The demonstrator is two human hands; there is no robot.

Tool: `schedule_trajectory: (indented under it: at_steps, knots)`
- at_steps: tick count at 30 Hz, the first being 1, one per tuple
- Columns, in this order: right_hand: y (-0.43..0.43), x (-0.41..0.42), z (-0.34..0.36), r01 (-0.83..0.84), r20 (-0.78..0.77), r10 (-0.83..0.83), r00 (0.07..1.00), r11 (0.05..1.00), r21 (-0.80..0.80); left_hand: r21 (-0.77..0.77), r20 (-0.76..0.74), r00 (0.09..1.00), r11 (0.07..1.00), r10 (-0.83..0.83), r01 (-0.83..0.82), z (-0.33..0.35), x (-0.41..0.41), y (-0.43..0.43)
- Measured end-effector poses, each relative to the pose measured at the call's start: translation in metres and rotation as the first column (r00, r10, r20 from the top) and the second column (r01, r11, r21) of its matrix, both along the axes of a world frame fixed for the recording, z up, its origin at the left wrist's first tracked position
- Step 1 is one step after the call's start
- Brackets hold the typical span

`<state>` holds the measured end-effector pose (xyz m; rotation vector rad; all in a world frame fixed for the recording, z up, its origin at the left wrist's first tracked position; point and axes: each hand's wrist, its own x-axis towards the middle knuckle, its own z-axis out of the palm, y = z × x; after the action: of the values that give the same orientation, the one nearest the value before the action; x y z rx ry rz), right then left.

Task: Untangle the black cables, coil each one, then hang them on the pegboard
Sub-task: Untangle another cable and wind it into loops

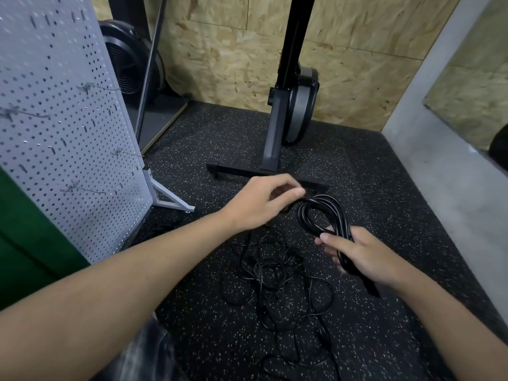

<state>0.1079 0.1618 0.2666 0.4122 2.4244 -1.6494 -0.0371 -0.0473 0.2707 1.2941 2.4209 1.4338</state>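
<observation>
Below my hands a tangle (275, 273) lies — nothing hung. My right hand (365, 257) grips one coil (324, 213), left hand (261, 202) pinches it.

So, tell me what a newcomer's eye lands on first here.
The coiled black cable at centre, held between the left hand at its top and the right hand at its lower end. Beneath, a tangle of thin cables sprawls on the speckled floor; the grey pegboard stands at left.
</observation>
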Motion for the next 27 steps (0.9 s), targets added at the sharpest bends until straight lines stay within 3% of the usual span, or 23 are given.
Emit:
schedule_trajectory:
  at_steps: [4,8,13,15,18,20,25,27]
  knots:
    - [0.002,0.001,0.002,0.019,-0.013,-0.02,1.0,0.997,-0.074,-0.127,0.041,0.999,0.992,-0.014,0.02,-0.011,-0.005,-0.008]
    - [0.0,0.001,0.001,0.002,-0.059,-0.006,0.998,0.998,-0.063,-0.133,-0.004,1.0,0.991,0.003,-0.003,-0.017,-0.002,-0.003]
    - [0.003,0.0,-0.003,-0.012,-0.087,0.022,0.996,0.993,0.114,-0.062,0.017,0.997,0.996,0.071,-0.07,-0.016,0.007,0.007]
    - [0.0,0.001,-0.005,0.021,-0.108,-0.001,0.994,0.982,0.189,0.004,0.141,0.986,0.996,0.093,-0.095,-0.013,0.013,0.012]
    - [-0.005,-0.004,-0.009,0.127,-0.202,-0.077,0.976,0.96,0.248,0.148,0.462,0.883,0.975,0.078,-0.163,-0.009,0.027,0.02]
    - [-0.006,-0.008,-0.012,0.163,-0.233,-0.102,0.967,0.952,0.257,0.218,0.598,0.8,0.949,0.053,-0.226,-0.008,0.033,0.025]
    - [-0.011,-0.011,-0.011,0.125,-0.214,-0.073,0.974,0.963,0.239,0.264,0.821,0.568,0.922,-0.061,-0.283,-0.002,0.036,0.027]
    - [-0.012,-0.01,-0.008,0.095,-0.209,-0.056,0.976,0.979,0.179,0.272,0.829,0.554,0.92,-0.075,-0.283,0.001,0.034,0.027]
